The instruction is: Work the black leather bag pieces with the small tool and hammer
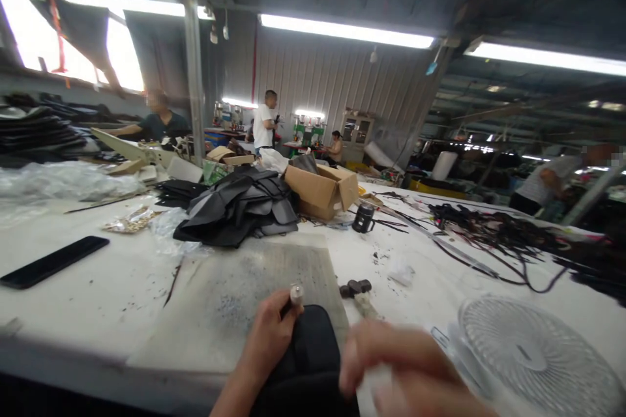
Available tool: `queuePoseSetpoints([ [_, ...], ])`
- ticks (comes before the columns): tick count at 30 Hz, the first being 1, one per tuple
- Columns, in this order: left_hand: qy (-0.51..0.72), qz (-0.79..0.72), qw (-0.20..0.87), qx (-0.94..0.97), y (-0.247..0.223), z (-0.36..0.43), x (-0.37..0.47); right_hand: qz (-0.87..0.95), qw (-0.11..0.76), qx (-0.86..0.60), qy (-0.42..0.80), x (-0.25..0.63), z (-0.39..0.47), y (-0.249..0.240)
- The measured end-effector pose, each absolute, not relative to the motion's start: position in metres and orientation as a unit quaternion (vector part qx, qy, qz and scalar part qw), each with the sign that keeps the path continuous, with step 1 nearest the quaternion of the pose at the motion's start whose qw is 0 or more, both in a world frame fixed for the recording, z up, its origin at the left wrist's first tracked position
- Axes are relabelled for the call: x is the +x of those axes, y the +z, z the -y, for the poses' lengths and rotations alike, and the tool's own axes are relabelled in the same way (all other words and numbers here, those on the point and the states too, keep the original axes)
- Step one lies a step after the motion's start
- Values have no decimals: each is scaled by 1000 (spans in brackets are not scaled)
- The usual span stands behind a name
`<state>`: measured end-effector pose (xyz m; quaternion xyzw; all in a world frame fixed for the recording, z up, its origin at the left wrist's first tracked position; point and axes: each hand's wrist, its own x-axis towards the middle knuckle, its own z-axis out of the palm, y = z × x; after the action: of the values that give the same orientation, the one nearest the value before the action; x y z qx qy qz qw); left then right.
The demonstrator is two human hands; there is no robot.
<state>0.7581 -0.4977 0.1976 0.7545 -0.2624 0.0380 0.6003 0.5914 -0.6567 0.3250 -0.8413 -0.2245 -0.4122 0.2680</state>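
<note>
My left hand (270,333) is closed around a small metal cylinder (296,294), held upright at the edge of a black padded piece (317,337). The cylinder's lower end is hidden by my fingers. That black piece lies at the front of a worn, speckled board (205,313), its near part reaching the bottom of the view. On the right, my right hand (405,368) is raised close to the camera and smeared by motion. Whether it holds anything cannot be made out. Just beyond it a hammer (356,288) rests on the table, its pale handle pointing toward me.
A white fan (533,355) stands at the right. A phone (53,262) lies at the left. Farther back are black cut pieces (239,205), a cardboard box (320,190), a dark mug (363,217) and tangled black straps (493,234). Several people work in the background.
</note>
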Motion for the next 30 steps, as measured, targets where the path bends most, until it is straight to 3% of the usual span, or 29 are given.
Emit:
queuePoseSetpoints([
  [2, 41, 272, 601, 750, 197, 498, 757, 130, 222, -903, -343, 622, 687, 319],
  [5, 41, 288, 598, 747, 197, 497, 757, -100, 58, -982, -151, 650, 742, 283],
  [7, 37, 290, 600, 745, 197, 496, 757, -183, 18, -982, -46, 655, 770, 254],
  [12, 29, 304, 592, 746, 200, 496, 756, -230, 78, -970, -29, 660, 783, 216],
  [17, 29, 311, 593, 742, 201, 495, 754, -232, 143, -961, -51, 675, 774, 239],
  [19, 26, 309, 594, 742, 202, 495, 755, -201, 230, -950, -58, 675, 766, 263],
  [22, 25, 304, 590, 747, 203, 496, 756, -100, 478, -866, -106, 661, 740, 310],
  [24, 27, 302, 587, 750, 203, 497, 756, -31, 557, -818, -143, 649, 717, 336],
  [30, 32, 291, 588, 755, 203, 497, 753, 51, 379, -912, -149, 635, 670, 336],
])
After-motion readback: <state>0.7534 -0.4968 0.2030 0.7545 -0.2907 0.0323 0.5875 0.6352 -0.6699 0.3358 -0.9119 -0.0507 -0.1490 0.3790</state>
